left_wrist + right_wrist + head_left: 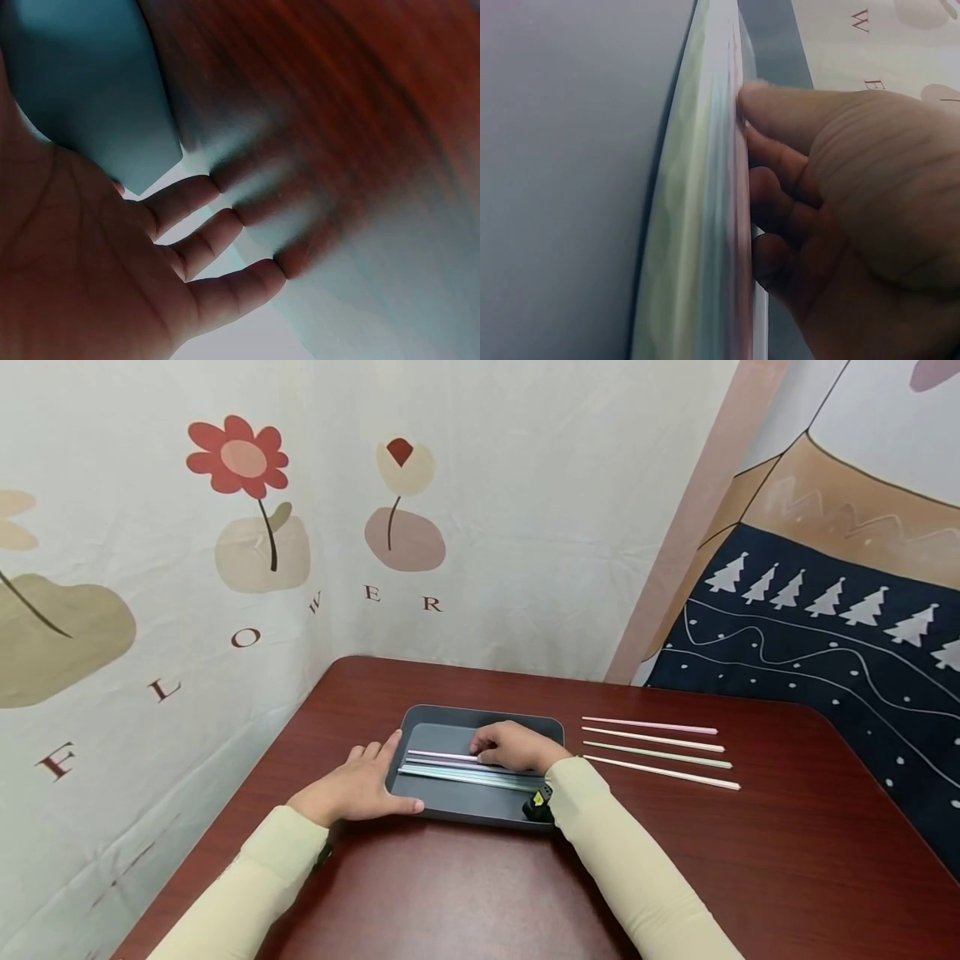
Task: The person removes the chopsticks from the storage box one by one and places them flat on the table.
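A dark grey rectangular tray stands on the table, with several pastel chopsticks lying side by side lengthwise in it. My right hand reaches into the tray and pinches a pinkish chopstick at the far side of the row, thumb and curled fingertips against it. Green, yellow, blue and purple ones lie beside it in the right wrist view. With fingers spread, my left hand rests against the tray's left end, its thumb along the near rim. Its fingertips touch the tabletop in the left wrist view.
To the right of the tray several more chopsticks lie spaced apart on the reddish-brown table. Behind the table hangs a white curtain printed with flowers and letters; a dark blue patterned cloth hangs at the right.
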{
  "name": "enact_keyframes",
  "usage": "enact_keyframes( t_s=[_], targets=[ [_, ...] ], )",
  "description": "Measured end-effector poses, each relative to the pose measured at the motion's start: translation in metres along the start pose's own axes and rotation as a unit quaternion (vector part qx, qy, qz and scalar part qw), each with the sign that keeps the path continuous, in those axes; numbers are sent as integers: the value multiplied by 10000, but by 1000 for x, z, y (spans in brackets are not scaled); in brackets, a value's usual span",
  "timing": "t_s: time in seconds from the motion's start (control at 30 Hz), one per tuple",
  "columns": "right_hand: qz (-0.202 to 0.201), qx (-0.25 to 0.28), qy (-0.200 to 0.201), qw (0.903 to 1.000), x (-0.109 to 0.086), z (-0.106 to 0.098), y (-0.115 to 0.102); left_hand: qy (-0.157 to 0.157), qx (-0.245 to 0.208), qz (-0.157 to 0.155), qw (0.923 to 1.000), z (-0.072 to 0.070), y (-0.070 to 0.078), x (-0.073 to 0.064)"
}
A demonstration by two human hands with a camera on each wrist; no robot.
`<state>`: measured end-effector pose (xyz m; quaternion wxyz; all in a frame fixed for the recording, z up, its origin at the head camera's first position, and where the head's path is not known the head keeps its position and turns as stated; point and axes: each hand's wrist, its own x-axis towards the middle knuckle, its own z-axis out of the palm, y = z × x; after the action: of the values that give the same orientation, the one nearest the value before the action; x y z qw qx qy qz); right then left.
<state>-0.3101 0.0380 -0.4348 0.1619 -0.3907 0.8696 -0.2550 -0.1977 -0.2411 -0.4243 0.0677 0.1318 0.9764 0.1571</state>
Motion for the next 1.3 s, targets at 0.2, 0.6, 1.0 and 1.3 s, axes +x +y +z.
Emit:
enact_keyframes(
  t_s=[0.2,0.6,1.0,1.3],
  targets=[
    [-64,-89,-17,9999,1,0,-2,-18,22,-26,10000,-1,1,0],
    [-166,-172,75,9997,-1,-2,-3,-25,-88,-36,10000,-2,1,-1],
    [-269,58,529,9982,-12,-15,-9,-49,-127,-69,9999,2,1,-3],
    [-561,-130,762,9954,-22,-36,-22,-7,-52,-50,10000,-1,1,-3]
  ],
)
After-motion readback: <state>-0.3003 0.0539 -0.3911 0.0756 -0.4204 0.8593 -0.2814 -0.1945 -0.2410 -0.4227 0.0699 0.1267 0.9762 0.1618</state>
